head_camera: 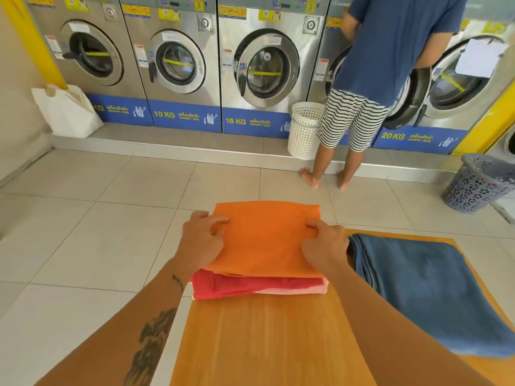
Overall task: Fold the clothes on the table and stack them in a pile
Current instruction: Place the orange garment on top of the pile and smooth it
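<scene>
On the left, the left hand (201, 240) rests on the left edge of the folded orange garment (264, 238), fingers curled and pinching a small ridge of cloth. That orange piece lies on top of the pile, above a folded red garment (237, 286) with a paler pink layer (295, 289) showing at the pile's near right corner. The pile sits at the far end of the wooden table (267, 338), overhanging its far edge slightly. The right hand (324, 246) presses on the orange piece's right edge, fingers bent, gripping the cloth there in the same way.

To finish this step well, I judge both hands should draw the orange piece taut, square its edges with the red one beneath, then flatten it from the centre outward.

The orange fabric looks soft, matte and lightly wrinkled, a neat rectangle. The table is smooth, glossy yellowish wood. To the right, just beside the pile, a blue garment (429, 291) lies spread, not yet folded, its cloth heavier-looking with bunched folds along its left side.
</scene>
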`<state>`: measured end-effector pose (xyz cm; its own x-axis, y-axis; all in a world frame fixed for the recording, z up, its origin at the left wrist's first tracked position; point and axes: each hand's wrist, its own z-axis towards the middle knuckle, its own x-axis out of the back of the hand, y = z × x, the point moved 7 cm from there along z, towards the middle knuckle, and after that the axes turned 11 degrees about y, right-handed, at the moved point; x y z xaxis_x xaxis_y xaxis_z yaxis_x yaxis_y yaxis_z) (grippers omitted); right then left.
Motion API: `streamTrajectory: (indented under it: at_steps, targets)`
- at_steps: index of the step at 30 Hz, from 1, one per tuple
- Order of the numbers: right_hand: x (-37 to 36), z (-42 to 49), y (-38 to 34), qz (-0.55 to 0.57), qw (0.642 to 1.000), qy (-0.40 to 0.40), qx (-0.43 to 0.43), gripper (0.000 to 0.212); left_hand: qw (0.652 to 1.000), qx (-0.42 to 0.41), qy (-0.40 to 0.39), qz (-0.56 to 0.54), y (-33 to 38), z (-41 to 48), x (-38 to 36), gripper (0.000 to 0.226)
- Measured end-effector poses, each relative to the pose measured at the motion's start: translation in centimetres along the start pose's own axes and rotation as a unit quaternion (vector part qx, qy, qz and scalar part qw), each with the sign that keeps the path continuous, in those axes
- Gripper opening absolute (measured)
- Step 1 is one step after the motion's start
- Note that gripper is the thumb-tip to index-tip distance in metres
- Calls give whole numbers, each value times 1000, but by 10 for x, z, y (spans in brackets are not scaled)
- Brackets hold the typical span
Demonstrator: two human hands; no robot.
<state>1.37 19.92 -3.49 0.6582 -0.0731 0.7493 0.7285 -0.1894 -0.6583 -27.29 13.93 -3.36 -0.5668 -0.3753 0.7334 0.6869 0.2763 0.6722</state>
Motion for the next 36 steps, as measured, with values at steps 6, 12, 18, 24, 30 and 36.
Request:
streamTrajectory:
  at_steps: [6,12,18,24,30,36]
  targets:
    - [-12,-16,-78,-162,934,113,298,59,961,-250,111,44,75,-4,-7,38]
    - [-66,11,-48,-223,933,-37,282,58,974,-175,21,141,41,-7,-66,54]
    - [-64,21,-29,-187,952,-4,243,67,978,-117,5,172,23,2,-77,64]
    - [-46,30,-7,-192,967,-68,154,68,986,-93,-23,135,13,1,-68,66]
    - [-44,14,-47,-234,946,12,224,73,990,-65,-20,120,8,10,-53,62]
    - [-31,3,-3,-197,975,-12,106,81,995,2,-2,95,-32,-1,-25,51]
